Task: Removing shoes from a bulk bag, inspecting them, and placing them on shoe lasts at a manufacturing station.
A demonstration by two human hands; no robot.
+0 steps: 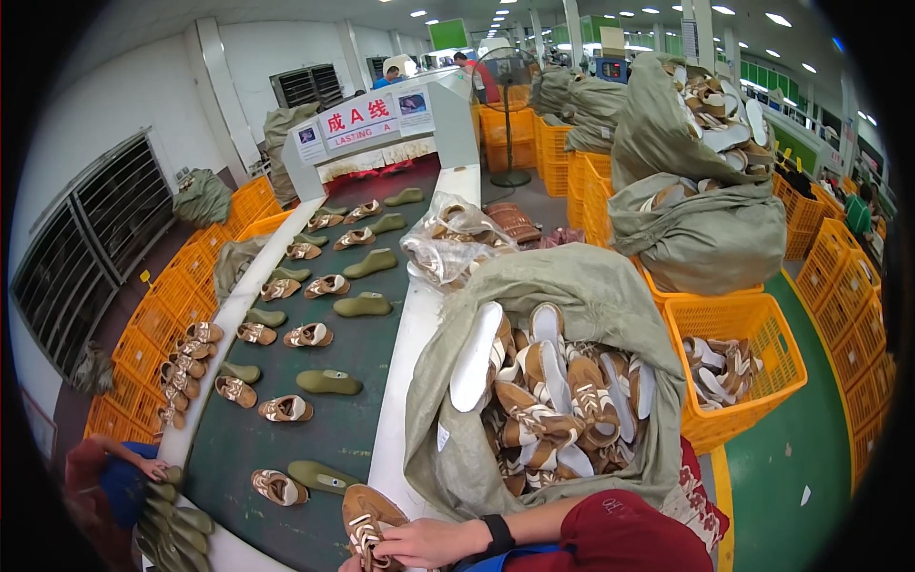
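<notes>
Head view: open grey-green sack (553, 272), filled with jumbled footwear, crowds right forearm (536, 522); orange crate (758, 329) stands beyond. Conveyor belt (238, 467) ahead: right-hand row counts six green lasts (328, 381), six laced shoes (285, 409); sack contents too heaped to count. Brown shoe (370, 507) at lower edge, near belt's right side. Right hand (419, 543) touches it, fingers bent against laces; cannot tell whether pinching. Left hand (351, 564) mostly cut off, state unclear. Co-worker's hand (152, 469) beside piled lasts (193, 520), lower left.

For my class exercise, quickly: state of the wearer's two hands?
Left hand: mostly cut off; grip cannot be told.
Right hand: touching the brown shoe; whether closed cannot be told.
</notes>
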